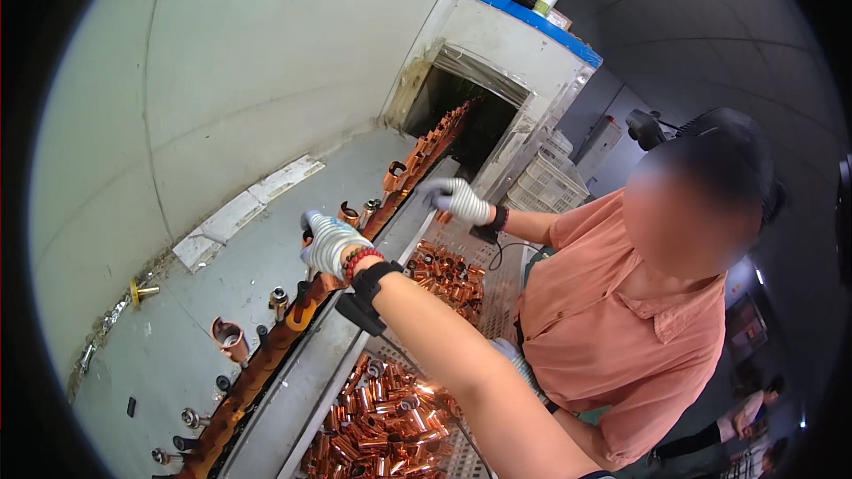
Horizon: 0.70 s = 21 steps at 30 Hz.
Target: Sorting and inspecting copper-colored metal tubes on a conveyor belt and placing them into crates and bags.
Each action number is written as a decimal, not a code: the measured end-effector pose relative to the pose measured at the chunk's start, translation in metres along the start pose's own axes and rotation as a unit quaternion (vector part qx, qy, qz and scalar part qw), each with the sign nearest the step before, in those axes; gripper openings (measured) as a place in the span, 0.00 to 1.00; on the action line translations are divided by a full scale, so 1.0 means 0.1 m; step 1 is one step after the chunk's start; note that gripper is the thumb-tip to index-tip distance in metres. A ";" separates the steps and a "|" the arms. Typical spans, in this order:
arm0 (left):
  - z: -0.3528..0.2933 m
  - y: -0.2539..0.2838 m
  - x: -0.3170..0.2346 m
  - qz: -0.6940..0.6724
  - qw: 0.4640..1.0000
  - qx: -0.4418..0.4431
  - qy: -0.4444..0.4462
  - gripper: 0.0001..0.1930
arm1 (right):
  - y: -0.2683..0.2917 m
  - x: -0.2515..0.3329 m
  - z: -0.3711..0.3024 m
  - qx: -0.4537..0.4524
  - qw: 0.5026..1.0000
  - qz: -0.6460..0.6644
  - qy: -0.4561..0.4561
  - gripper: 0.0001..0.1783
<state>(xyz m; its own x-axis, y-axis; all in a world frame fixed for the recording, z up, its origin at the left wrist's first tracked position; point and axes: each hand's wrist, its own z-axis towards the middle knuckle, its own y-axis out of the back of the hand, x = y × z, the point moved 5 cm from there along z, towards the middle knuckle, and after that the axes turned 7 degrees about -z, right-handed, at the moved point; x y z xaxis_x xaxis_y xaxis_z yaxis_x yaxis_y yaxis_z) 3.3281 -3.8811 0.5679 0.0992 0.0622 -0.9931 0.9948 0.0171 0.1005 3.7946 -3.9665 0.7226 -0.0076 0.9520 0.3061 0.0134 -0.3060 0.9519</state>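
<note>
My right hand [330,239], in a white and grey striped glove, reaches in from the lower right over a conveyor chain [302,315]. Its fingers are curled, and a small dark, copper-coloured edge [307,237] shows at them; the rest of that piece is hidden. Just beyond the hand stands a copper fitting [349,214] beside a metal post [369,210]. Nearer to me, a copper tee-like fitting [230,340] tilts on the chain's left side, and a bare metal post [279,300] stands above it. My left hand is out of view.
A co-worker in a salmon shirt [621,319] stands at right, one gloved hand [457,200] over the line. Perforated crates hold many copper pieces [382,426] alongside the metal rail [297,390]. The chain runs into a machine opening [475,115]. A pale wall [257,53] bounds the left.
</note>
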 end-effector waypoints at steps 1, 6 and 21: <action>0.00 0.01 -0.03 -0.002 1.000 0.000 0.000 0.23 | -0.04 0.04 -0.09 -0.001 0.999 0.029 0.020 0.20; -0.07 0.03 -0.16 0.022 0.994 -0.050 -0.091 0.20 | -0.20 0.33 -0.67 -0.067 0.981 0.052 0.173 0.18; -0.09 0.01 -0.19 0.202 0.970 0.018 -0.134 0.21 | -0.18 0.73 -2.09 0.001 0.936 0.138 0.325 0.26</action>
<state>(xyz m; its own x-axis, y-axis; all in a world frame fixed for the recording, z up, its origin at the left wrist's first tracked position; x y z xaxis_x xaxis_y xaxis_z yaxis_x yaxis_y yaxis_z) 3.3270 -3.8729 0.5874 0.4793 -0.2061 -0.8531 0.8728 0.0096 0.4881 3.5847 -3.8940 0.7297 -0.6096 0.6291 0.4823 0.1062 -0.5381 0.8362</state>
